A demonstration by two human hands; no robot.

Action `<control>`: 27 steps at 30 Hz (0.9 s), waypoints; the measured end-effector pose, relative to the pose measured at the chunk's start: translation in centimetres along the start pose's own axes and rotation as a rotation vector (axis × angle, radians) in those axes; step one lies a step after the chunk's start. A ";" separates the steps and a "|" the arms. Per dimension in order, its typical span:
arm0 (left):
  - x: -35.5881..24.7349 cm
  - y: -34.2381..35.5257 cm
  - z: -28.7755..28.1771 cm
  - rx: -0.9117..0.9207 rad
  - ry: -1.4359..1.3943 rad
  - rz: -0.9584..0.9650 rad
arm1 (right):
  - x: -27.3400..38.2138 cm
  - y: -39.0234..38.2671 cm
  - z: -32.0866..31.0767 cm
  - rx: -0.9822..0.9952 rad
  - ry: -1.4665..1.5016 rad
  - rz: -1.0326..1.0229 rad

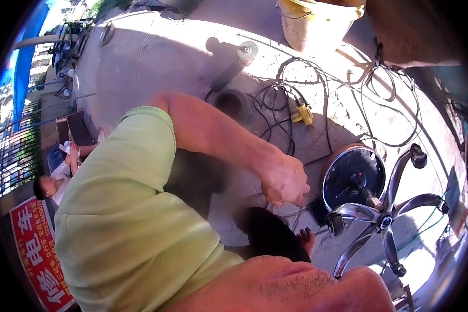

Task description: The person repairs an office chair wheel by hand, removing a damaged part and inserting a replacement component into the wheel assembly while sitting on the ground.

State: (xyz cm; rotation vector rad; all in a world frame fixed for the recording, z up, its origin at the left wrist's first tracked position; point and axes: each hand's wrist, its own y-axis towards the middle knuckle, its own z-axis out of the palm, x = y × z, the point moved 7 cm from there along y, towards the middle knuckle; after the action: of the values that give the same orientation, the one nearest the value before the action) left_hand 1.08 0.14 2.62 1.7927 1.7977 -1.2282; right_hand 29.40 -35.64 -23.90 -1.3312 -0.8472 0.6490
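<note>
My left arm, in a light green sleeve, bends at the elbow, and my left hand (286, 179) is closed in a fist over the ground. What its curled fingers hold, if anything, is hidden. Just right of the fist lies an overturned swivel stool, its round black seat underside (351, 179) tilted upward. From there a short stem leads to a chrome five-star base (385, 221) with black casters. A small dark block (318, 212) sits between the fist and the seat. My right hand does not show. Below the fist are a black-clothed shape (276, 235) and what look like toes (307, 240).
An angle grinder (228, 75) with a pale disc lies ahead. Black cables (275, 101) loop around a yellow connector (302, 115). A yellow bucket (320, 23) stands at the far right. At left, another person (62, 179) sits near a red banner (39, 255).
</note>
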 end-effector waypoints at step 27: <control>-7.8 -19.5 9.4 -0.827 -1.333 -0.915 | -10.9 -50.1 -8.9 -0.251 -0.211 0.252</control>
State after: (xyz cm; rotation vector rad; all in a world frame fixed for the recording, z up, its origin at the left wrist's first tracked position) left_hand -18.87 -8.87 9.62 -0.4073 1.6762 -1.1172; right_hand 27.51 -56.80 23.63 -1.6328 -0.9623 0.9152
